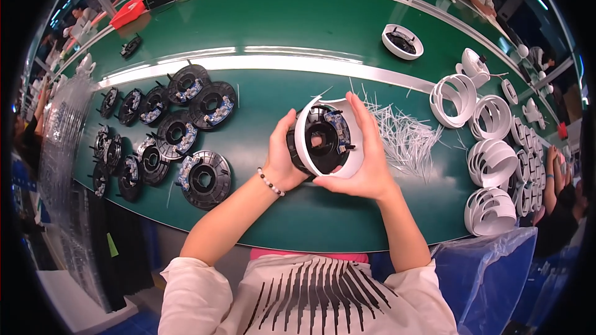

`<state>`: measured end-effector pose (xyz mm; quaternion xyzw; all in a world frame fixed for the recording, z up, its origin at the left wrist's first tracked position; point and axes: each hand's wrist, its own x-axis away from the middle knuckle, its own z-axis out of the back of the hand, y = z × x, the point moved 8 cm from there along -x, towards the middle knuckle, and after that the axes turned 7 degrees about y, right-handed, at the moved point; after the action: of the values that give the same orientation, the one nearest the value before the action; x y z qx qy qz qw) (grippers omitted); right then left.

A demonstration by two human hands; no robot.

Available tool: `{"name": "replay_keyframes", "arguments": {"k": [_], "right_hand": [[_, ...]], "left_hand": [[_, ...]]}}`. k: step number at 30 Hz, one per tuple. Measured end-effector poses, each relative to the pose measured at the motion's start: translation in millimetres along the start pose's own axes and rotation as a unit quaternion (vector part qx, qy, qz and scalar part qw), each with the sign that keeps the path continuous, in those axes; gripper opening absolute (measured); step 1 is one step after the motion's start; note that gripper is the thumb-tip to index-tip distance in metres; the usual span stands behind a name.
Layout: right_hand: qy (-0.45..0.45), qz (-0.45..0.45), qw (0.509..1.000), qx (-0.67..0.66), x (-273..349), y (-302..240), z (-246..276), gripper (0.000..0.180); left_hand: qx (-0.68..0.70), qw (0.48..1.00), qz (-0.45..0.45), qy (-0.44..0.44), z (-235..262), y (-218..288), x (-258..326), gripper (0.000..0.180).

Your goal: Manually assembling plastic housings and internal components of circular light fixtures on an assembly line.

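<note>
From where I stand, the left hand [283, 160] grips a black disc [326, 156] from the left while the right hand [372, 160] spans the white ring shell [355, 152] around it, above the tabletop [264, 99]. It looks like fitting work; I'd square shell to disc, press evenly all round, and keep pressure off the blue circuit board [338, 126].

From where I'm standing, the worker's left hand [281, 160] and right hand [367, 156] cup a white ring [355, 160] around a black disc [320, 162] with a blue circuit board [337, 126]. Clockwise from there on the green bench [273, 96]: a white shell [405, 54] at one, white strips [406, 139] at three, stacked white rings [501, 162] from two to four, more black discs [218, 191] from eight to ten.
</note>
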<state>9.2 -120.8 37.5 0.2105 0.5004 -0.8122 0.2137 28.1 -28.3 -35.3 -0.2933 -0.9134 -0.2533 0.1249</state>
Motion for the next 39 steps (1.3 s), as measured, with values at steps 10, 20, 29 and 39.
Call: {"name": "replay_keyframes", "arguments": {"k": [10, 20, 29, 39], "right_hand": [[0.001, 0.080, 0.997, 0.013, -1, -10, -1, 0.110], [0.020, 0.041, 0.996, -0.072, -1, -10, 3, 0.109], [-0.034, 0.076, 0.996, 0.042, 1, -12, -10, 0.110], [-0.097, 0.016, 0.995, 0.033, -3, -7, -3, 0.114]], "left_hand": [[-0.020, 0.999, 0.011, -0.034, -6, 8, 3, 0.050], [-0.026, 0.998, 0.002, -0.057, -13, 11, 6, 0.045], [-0.032, 0.998, -0.022, -0.044, -8, 2, 8, 0.061], [-0.070, 0.993, 0.021, -0.088, -9, -7, 2, 0.080]]}}
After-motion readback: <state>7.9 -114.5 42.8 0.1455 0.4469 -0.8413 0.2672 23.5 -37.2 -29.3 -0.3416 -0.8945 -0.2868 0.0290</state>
